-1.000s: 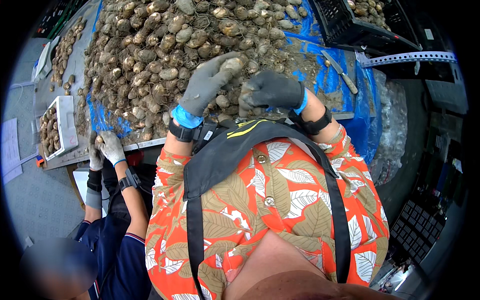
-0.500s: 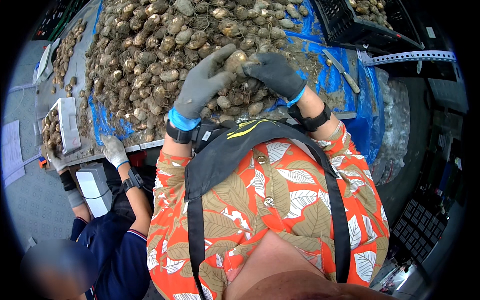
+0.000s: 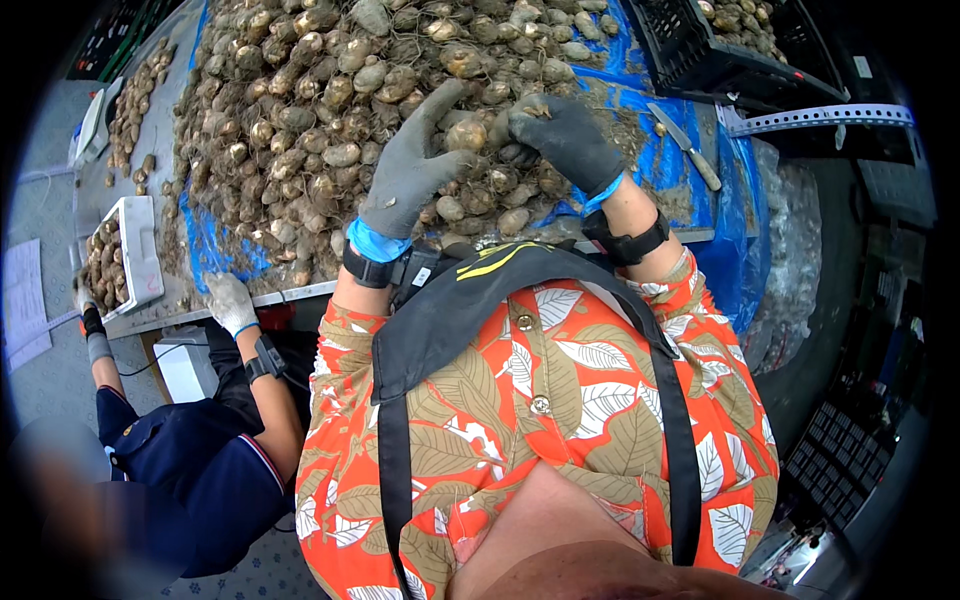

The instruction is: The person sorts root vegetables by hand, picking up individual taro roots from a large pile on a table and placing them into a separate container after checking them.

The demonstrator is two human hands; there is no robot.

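A large heap of soil-covered, hairy-rooted taro corms [image 3: 330,110] spreads over the table before me. My left hand [image 3: 402,185], in a grey glove with a blue cuff, is over its near part, thumb and fingers wide apart. A pale round taro corm [image 3: 466,134] sits in the gap between them. Just to the right, my right hand [image 3: 570,145], in a darker glove, is curled closed. A brownish piece, apparently a taro corm [image 3: 500,128], shows at its fingertips, mostly hidden by the glove.
A knife [image 3: 684,146] lies on blue sheeting [image 3: 660,180] at the right. A black crate [image 3: 690,55] of corms stands beyond it. To the left, a co-worker's gloved hand [image 3: 232,302] rests by the table edge, near a white tray [image 3: 145,250] of corms.
My right hand has moved slightly right and curled more, away from my left hand. My left hand has spread a little. The co-worker has leaned left, one hand reaching beside the white tray.
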